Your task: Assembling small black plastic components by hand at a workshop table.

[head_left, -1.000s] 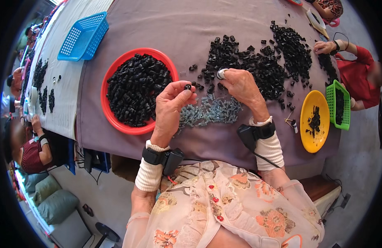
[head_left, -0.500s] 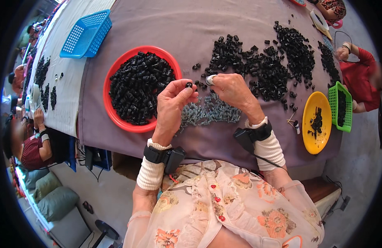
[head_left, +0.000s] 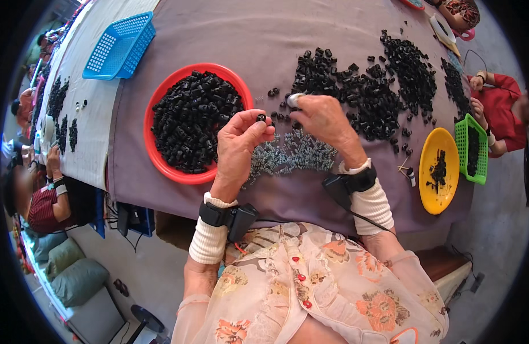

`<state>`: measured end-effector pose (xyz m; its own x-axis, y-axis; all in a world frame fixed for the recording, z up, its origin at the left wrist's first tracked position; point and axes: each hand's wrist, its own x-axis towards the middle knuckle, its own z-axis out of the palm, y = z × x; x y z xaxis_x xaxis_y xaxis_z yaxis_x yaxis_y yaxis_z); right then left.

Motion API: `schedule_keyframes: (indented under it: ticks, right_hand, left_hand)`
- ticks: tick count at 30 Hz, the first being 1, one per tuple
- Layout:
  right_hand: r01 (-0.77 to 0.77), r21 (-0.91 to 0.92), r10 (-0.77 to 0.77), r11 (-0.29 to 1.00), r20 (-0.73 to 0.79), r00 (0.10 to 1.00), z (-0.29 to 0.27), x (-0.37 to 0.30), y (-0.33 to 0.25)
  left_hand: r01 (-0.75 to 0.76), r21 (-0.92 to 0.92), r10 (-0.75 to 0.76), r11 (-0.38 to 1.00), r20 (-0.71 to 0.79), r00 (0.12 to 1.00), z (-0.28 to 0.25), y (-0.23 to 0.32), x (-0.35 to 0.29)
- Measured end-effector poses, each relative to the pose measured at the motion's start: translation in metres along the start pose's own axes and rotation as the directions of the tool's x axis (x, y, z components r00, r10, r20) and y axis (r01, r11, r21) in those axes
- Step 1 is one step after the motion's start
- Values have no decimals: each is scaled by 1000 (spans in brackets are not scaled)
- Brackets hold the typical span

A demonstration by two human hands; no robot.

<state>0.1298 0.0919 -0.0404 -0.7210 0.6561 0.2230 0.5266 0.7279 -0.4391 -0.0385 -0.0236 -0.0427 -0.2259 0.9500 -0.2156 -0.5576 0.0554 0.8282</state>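
Note:
My left hand (head_left: 240, 137) pinches a small black plastic part (head_left: 261, 118) between thumb and fingertips, with its hollow end facing up. To the right, my right hand (head_left: 323, 122) is bent over the table with its fingers drawn together. One of its fingertips wears a white cover (head_left: 295, 100). Whatever those fingers hold, if anything, is hidden. Below both hands lies a spread of small metal springs (head_left: 293, 152). A heap of black plastic parts (head_left: 367, 103) extends beyond my right hand. Left of my left hand stands a red basin (head_left: 151, 143) filled with similar parts.
A blue basket (head_left: 118, 49) sits at the far left. At the right are a yellow plate (head_left: 439, 198) with black bits, a green basket (head_left: 465, 149), and a small bottle (head_left: 411, 176). Co-workers sit at both sides, one in a red sleeve (head_left: 505, 97).
My right hand has shifted slightly, and its fingers have turned down toward the black parts. My left hand holds the black part in nearly the same place.

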Motion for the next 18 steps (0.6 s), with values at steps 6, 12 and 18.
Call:
schedule_keyframes:
  ticks: [6, 12, 18]
  right_hand:
    - [22, 36, -19, 999, -60, 998, -13, -20, 10]
    - [65, -30, -63, 997, 84, 995, 1, -29, 7]
    - [95, -79, -85, 992, 128, 988, 4, -28, 1]
  left_hand:
    - [7, 17, -7, 1000, 15, 1000, 5, -1, 1]
    - [6, 55, -8, 998, 23, 1000, 9, -2, 0]
    - [12, 72, -16, 997, 51, 999, 10, -7, 0]
